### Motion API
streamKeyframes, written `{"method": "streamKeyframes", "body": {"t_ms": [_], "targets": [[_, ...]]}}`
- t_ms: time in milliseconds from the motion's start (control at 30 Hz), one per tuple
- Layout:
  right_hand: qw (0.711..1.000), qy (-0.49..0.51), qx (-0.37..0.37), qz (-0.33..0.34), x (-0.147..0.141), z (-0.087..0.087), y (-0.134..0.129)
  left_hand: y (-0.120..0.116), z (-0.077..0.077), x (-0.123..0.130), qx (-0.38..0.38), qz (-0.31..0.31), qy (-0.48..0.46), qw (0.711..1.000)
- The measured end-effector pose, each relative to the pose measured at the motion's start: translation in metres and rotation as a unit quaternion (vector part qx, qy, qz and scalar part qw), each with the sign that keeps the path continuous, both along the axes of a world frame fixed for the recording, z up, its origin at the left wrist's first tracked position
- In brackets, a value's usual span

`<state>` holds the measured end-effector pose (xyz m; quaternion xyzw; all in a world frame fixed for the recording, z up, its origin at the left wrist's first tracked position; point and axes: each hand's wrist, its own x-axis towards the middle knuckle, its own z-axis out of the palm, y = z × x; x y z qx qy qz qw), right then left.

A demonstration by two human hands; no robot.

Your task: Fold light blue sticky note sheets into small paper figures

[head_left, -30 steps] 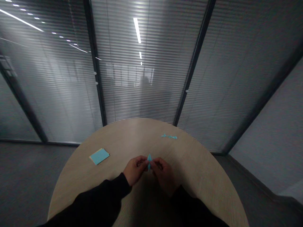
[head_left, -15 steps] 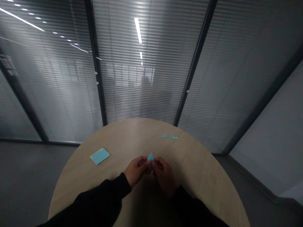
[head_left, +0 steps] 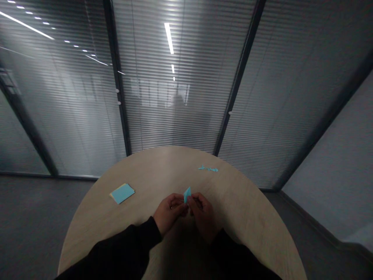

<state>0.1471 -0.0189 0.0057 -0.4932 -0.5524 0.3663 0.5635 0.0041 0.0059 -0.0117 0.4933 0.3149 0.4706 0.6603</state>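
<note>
Head view | round wooden table [head_left: 171,167] | blue paper stack [head_left: 122,193] | glass wall with blinds [head_left: 171,116]

Blue paper [head_left: 187,195] partly behind fingers [head_left: 194,200], black sleeves [head_left: 116,252] cut off below, far blue scrap [head_left: 208,168] too small to read

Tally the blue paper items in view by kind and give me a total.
Folded blue paper piece, held up in the hands: 1
Stack of blue paper sheets: 1
Flat folded blue paper figure, lying farther off: 1
Total: 3
</note>
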Motion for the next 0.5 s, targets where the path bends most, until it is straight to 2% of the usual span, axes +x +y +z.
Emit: {"method": "streamKeyframes", "body": {"t_ms": [133,233,367,500], "targets": [[1.000,0.022,-0.008,-0.005,0.000,-0.001,0.000,-0.003,0.002,0.002,0.055,0.048,0.014,0.997],[0.999,0.029,-0.009,-0.009,0.000,0.002,-0.001,-0.006,0.006,0.001,0.136,0.103,0.087,0.981],[0.999,0.024,-0.014,-0.019,0.000,0.006,-0.003,-0.008,0.009,-0.004,0.263,0.149,0.239,0.923],[0.999,0.029,-0.019,-0.018,0.000,0.004,-0.003,-0.008,0.014,-0.009,0.352,0.170,0.311,0.866]]}}
